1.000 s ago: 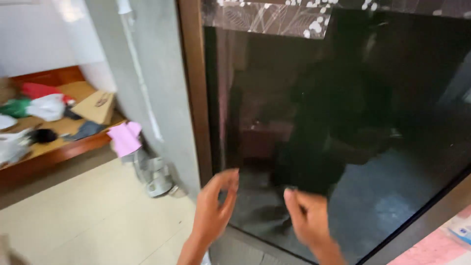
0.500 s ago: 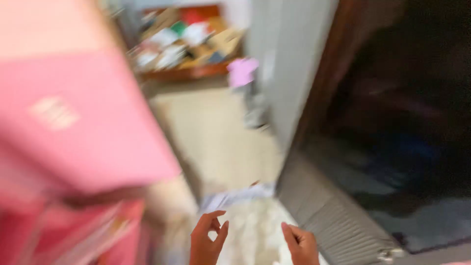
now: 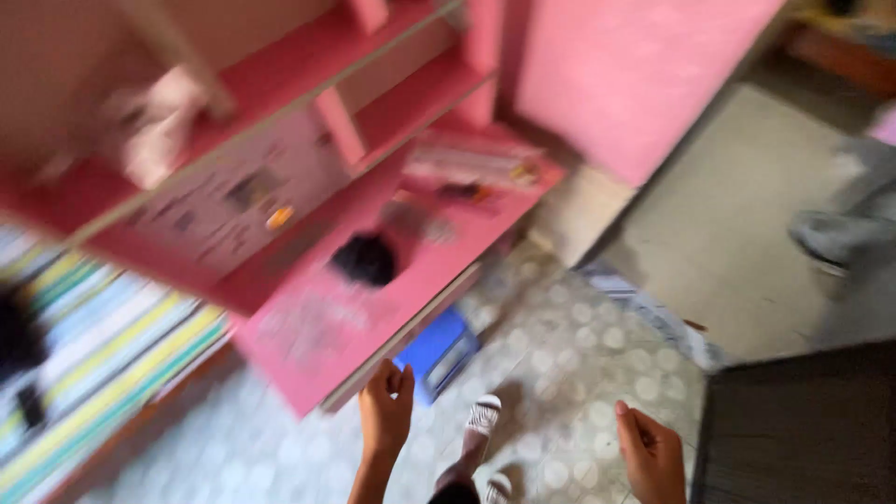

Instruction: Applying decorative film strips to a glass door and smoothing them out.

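two empty hands, left hand [image 3: 385,408] and right hand [image 3: 651,453], near one pink desk [image 3: 373,280].

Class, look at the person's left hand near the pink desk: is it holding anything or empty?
Empty, as far as the blur shows: the left hand hangs loosely curled just below the pink desk edge, gripping nothing visible.

A pink desk [image 3: 373,308] fills the blurred view, a dark round object [image 3: 364,259] lying on its top beside smeared papers [image 3: 471,163]. Shelves [image 3: 392,103] rise above it. Below, a pale patterned floor [image 3: 579,345] carries a blue box [image 3: 437,353] just under the desk edge. At left, a striped cloth [image 3: 103,345].
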